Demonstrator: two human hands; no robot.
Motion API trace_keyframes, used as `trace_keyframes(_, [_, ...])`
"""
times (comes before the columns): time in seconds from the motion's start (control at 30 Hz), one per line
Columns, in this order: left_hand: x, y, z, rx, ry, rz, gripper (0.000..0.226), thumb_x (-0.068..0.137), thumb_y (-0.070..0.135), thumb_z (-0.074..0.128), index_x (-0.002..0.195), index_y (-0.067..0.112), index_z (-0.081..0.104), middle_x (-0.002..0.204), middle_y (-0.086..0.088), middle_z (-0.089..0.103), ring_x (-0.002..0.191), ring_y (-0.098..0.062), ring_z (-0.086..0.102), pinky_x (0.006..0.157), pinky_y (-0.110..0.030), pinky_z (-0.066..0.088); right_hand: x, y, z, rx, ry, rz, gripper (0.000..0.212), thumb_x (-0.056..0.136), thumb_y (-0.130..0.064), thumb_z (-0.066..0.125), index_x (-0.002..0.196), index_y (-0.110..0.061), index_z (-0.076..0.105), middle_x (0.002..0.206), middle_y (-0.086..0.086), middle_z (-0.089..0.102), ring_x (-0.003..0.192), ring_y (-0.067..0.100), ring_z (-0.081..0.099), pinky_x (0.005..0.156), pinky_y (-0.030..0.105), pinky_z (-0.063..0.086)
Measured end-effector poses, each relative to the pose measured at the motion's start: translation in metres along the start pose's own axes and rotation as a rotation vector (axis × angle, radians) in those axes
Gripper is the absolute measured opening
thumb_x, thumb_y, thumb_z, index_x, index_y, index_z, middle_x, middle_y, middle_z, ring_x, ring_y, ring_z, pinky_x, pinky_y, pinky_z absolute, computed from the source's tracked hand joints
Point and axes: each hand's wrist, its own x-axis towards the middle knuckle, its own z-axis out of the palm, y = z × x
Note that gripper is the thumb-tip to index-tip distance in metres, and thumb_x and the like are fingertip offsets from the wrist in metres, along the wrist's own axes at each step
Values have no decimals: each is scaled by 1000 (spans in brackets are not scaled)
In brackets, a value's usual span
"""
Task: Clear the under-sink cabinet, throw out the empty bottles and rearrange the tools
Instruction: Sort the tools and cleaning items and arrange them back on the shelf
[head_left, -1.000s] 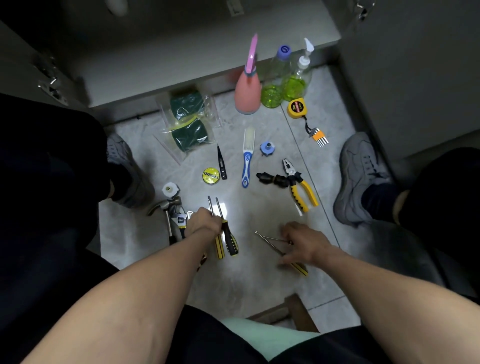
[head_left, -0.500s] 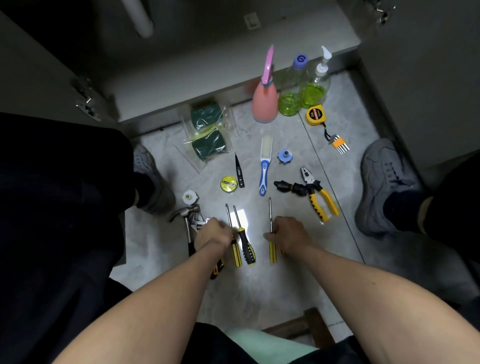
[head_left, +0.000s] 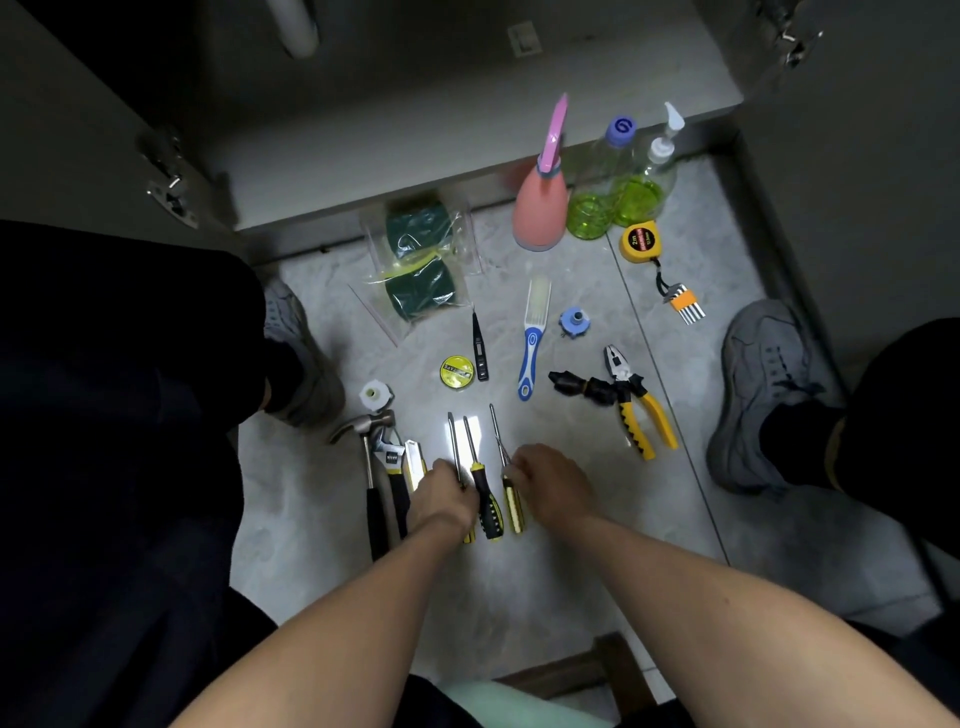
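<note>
3 screwdrivers (head_left: 484, 483) lie parallel on the floor (head_left: 571, 597); left hand (head_left: 441, 496) curls over the leftmost, right hand (head_left: 550, 480) pinches the rightmost. 3 bottles (head_left: 589, 208) stand by the cabinet (head_left: 467, 150).

Only readable bits are showing "2m" on the yellow tape measure (head_left: 638, 242) and a "6" on the blue bottle cap (head_left: 622, 128); everything else is blurring out.

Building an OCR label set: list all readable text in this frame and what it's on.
"2m": face of the yellow tape measure; its smaller print is blurred.
"6": blue cap of a clear bottle.
Round yellow tin: label print too blurred to read.
Adjustable wrench: markings unreadable.
</note>
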Motion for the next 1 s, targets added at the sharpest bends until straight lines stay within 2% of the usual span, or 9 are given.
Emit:
trace_keyframes(0.07, [2, 2, 1, 2, 8, 2, 21, 93, 27, 53, 111, 16, 54, 116, -9, 63, 109, -32, 61, 86, -36, 52, -4, 4, -1, -8, 38, 36, 22, 102, -33, 47, 82, -25, 52, 88, -3, 60, 78, 19, 55, 64, 31, 33])
trace_keyframes(0.17, [4, 3, 2, 5, 5, -4, 23, 93, 25, 53, 113, 14, 54, 118, -10, 63, 111, -32, 60, 87, -36, 52, -5, 12, -4, -30, 38, 119, 22, 104, -34, 41, 85, -27, 51, 94, -3, 63, 84, 21, 59, 66, 31, 36])
trace_keyframes(0.27, [8, 1, 4, -10, 0, -12, 25, 94, 24, 51, 116, 14, 54, 120, -11, 63, 112, -32, 59, 88, -37, 52, -5, 16, -7, -71, 32, 120, 17, 101, -38, 46, 87, -29, 49, 95, -3, 64, 87, 24, 62, 67, 32, 39])
trace_keyframes(0.4, [8, 1, 4, -15, 10, -16, 22, 94, 23, 49, 113, 12, 54, 118, -11, 64, 110, -32, 60, 85, -36, 50, -7, 12, -12, -92, 104, 59, 15, 95, -41, 51, 89, -29, 46, 89, -6, 58, 77, 21, 58, 67, 37, 48])
trace_keyframes(0.6, [12, 5, 1, 34, 54, -13, 25, 97, 27, 46, 117, 16, 55, 120, -9, 63, 110, -31, 61, 84, -36, 51, 3, -4, -28, -83, 84, -15, 15, 97, -35, 51, 85, -26, 51, 82, -7, 59, 72, 18, 55, 59, 32, 36])
trace_keyframes(0.77, [24, 29, -16, 80, 215, 125, 26, 93, 31, 50, 113, 14, 52, 119, -9, 56, 105, -33, 61, 79, -37, 47, 23, 3, -77, -43, 247, -22, 15, 96, -26, 54, 82, -22, 55, 77, -8, 57, 73, 17, 56, 55, 31, 37])
trace_keyframes(0.83, [30, 40, -21, 50, 236, 183, 18, 92, 27, 51, 108, 20, 54, 116, -6, 56, 102, -31, 61, 78, -36, 48, 31, 18, -102, -70, 359, 39, 4, 93, -22, 59, 91, -19, 60, 91, -3, 59, 88, 20, 56, 63, 36, 45])
trace_keyframes(0.9, [37, 51, -23, 14, 213, 256, 15, 89, 24, 52, 103, 25, 56, 113, -1, 59, 99, -28, 61, 76, -33, 45, 35, 37, -120, -112, 383, 153, 19, 90, -25, 66, 107, -17, 60, 110, 3, 56, 107, 24, 50, 71, 40, 47])
trace_keyframes(1.0, [45, 75, -18, 33, 137, 427, 15, 85, 21, 54, 98, 28, 56, 106, 6, 58, 93, -24, 60, 73, -33, 46, 30, 65, -132, -125, 246, 325, 56, 82, -39, 78, 124, -12, 52, 124, 9, 49, 120, 31, 45, 85, 44, 47])
